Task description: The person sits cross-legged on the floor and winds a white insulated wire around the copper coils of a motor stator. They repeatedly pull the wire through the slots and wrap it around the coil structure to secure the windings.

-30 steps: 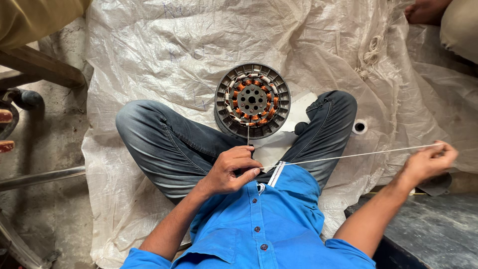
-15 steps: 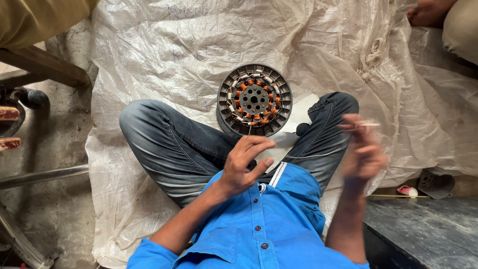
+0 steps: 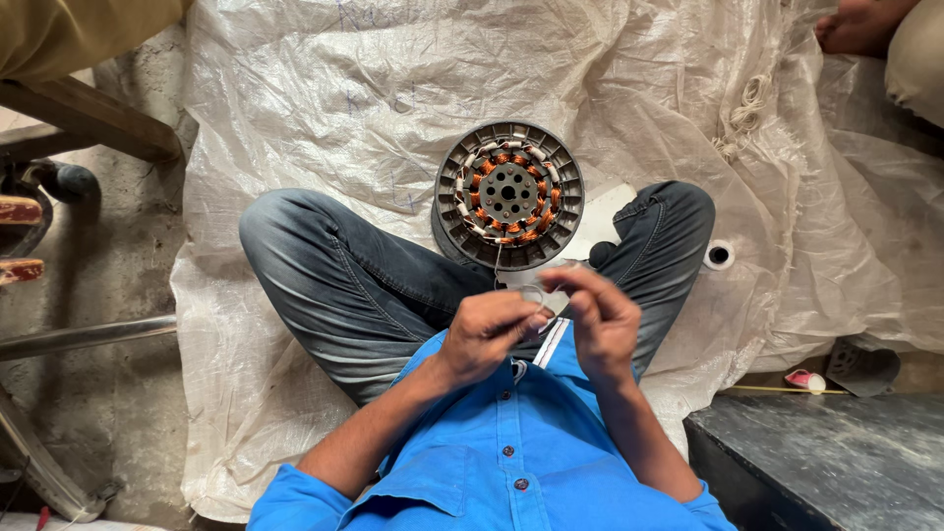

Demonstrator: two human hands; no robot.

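Both hands meet just above the lap. Left hand and right hand each pinch a thin wire btwn fingertips, fingers pressed together, a small loop showing at the pinch. Wire probably light, springy, kinks easily; best held close to the pinch, w/ steady tension. Just beyond the grip it runs to the round motor core resting between the knees, prob heavy and stiff.

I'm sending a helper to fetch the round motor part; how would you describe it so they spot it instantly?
On the crinkled white plastic sheet, look between the knees of the seated person in grey jeans. There lies the round grey metal stator: a slotted ring with copper-orange windings around a holed hub, unlike the small white ring nearby.
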